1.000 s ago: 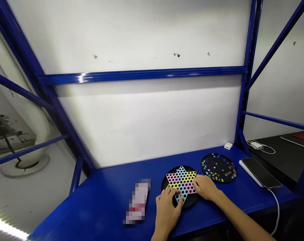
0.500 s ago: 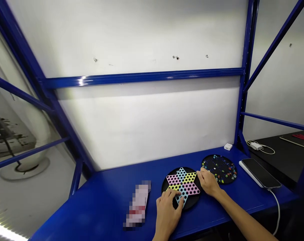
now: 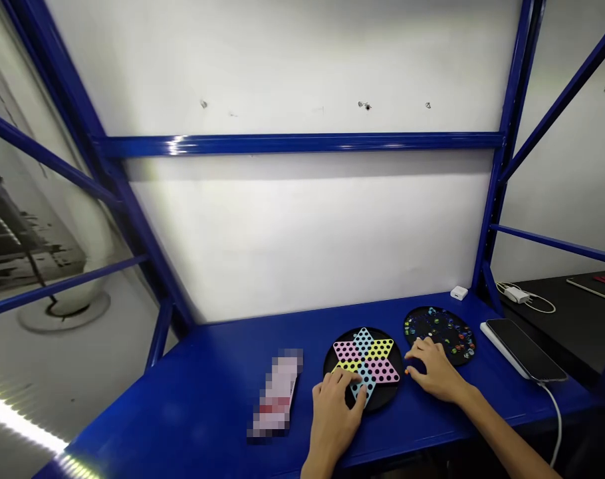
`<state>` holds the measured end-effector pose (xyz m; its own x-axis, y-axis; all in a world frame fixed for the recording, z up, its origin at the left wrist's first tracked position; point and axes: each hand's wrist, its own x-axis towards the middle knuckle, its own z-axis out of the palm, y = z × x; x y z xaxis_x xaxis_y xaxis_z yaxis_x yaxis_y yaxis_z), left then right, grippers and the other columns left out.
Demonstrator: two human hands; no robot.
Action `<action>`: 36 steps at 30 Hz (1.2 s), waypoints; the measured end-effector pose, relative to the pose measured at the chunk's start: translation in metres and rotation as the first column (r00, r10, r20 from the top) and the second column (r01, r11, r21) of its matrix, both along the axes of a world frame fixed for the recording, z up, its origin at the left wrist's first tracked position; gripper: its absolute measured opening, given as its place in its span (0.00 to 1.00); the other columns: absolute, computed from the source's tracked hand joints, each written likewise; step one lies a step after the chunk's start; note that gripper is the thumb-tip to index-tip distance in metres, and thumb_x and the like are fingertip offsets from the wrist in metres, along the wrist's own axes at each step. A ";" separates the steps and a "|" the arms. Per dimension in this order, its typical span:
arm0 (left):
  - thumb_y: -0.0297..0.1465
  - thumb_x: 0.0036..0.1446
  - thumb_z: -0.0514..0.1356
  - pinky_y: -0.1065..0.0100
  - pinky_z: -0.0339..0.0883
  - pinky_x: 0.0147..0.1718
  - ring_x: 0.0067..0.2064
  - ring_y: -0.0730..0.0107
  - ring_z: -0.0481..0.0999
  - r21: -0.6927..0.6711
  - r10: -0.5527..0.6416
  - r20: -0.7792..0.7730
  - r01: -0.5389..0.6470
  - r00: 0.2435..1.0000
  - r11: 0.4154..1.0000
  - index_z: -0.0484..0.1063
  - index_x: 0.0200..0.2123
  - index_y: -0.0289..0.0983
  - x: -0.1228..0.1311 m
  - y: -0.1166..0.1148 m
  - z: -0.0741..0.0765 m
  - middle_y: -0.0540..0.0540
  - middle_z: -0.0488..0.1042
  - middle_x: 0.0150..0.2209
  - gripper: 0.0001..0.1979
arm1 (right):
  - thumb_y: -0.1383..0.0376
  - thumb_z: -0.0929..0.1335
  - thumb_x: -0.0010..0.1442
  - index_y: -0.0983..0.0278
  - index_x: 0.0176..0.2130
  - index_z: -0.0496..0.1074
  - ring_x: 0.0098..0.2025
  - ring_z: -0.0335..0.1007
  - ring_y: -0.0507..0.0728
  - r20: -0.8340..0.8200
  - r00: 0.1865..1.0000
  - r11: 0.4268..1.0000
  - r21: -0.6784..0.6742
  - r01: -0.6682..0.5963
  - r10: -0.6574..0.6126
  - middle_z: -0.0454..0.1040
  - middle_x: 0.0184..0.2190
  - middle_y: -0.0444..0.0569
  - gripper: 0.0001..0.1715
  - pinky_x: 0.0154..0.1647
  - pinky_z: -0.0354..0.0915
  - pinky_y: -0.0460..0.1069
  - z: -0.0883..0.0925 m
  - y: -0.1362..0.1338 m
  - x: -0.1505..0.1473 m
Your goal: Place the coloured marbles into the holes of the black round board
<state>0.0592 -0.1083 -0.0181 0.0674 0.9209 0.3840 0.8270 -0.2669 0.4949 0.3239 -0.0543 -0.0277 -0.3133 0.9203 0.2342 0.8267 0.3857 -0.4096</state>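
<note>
A round black Chinese checkers board [image 3: 382, 398] lies on the blue tabletop, with a pastel star [image 3: 383, 370] full of holes on it. My left hand [image 3: 335, 409] rests over its near left part, thumb and index finger apart around the star's near blue point. To the right, my right hand [image 3: 435, 372] hovers between the board and a black round tray [image 3: 422, 319] of small colourful marbles [image 3: 453, 332]. Its fingers are curved and apart. A tiny orange ball [image 3: 407, 371] shows at the thumb tip; whether it touches the thumb I cannot tell.
A blurred pinkish packet [image 3: 277, 396] lies left of the board. On the right are a black phone [image 3: 524, 349] on a white box, a white cable [image 3: 559, 426] and a small white cube-like item [image 3: 459, 293]. Blue frame posts [image 3: 496, 159] stand around the tabletop.
My right hand has moved from the board's right edge slightly rightward, and its closed fingers have spread. The orange ball now shows by its thumb. My left hand stays on the board.
</note>
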 end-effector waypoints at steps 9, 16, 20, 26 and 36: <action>0.37 0.63 0.57 0.59 0.65 0.46 0.45 0.60 0.78 -0.001 -0.004 -0.017 0.004 1.000 1.000 0.76 0.37 0.45 -0.003 0.002 -0.003 0.50 0.80 0.40 0.08 | 0.67 0.59 0.68 0.59 0.38 0.75 0.46 0.68 0.60 0.010 1.000 0.991 0.131 0.000 -0.001 0.76 0.38 0.49 0.16 0.49 0.60 0.57 -0.002 -0.007 -0.008; 0.38 0.64 0.56 0.55 0.64 0.48 0.46 0.59 0.77 -0.056 -0.014 -0.002 0.014 1.000 0.998 0.76 0.38 0.44 -0.003 0.002 -0.002 0.49 0.79 0.41 0.09 | 0.66 0.59 0.67 0.61 0.42 0.78 0.48 0.68 0.64 0.066 0.912 0.902 0.191 0.387 -0.405 0.77 0.43 0.55 0.19 0.48 0.62 0.59 -0.015 0.020 0.041; 0.38 0.64 0.56 0.53 0.64 0.50 0.49 0.57 0.76 -0.048 -0.002 -0.003 0.002 1.000 0.999 0.75 0.44 0.45 -0.004 0.003 -0.004 0.48 0.79 0.45 0.10 | 0.64 0.57 0.69 0.62 0.55 0.73 0.56 0.65 0.66 -0.036 0.930 0.906 0.213 0.365 -0.366 0.73 0.54 0.57 0.23 0.54 0.61 0.62 -0.010 0.005 0.014; 0.34 0.57 0.60 0.48 0.62 0.57 0.57 0.54 0.73 0.013 -0.048 -0.087 0.050 0.995 0.999 0.73 0.52 0.49 -0.009 0.005 -0.014 0.49 0.77 0.54 0.18 | 0.56 0.63 0.68 0.54 0.63 0.66 0.65 0.58 0.64 -0.055 0.980 0.979 0.072 -0.189 0.193 0.66 0.64 0.51 0.25 0.64 0.57 0.60 0.003 -0.036 -0.073; 0.32 0.57 0.60 0.49 0.66 0.58 0.58 0.53 0.74 0.041 -0.093 -0.093 0.097 0.991 0.994 0.75 0.51 0.48 -0.009 0.003 -0.011 0.49 0.78 0.54 0.17 | 0.61 0.62 0.68 0.53 0.62 0.68 0.66 0.56 0.62 -0.110 0.975 0.980 -0.030 -0.198 0.194 0.66 0.65 0.48 0.25 0.66 0.54 0.59 0.009 -0.044 -0.085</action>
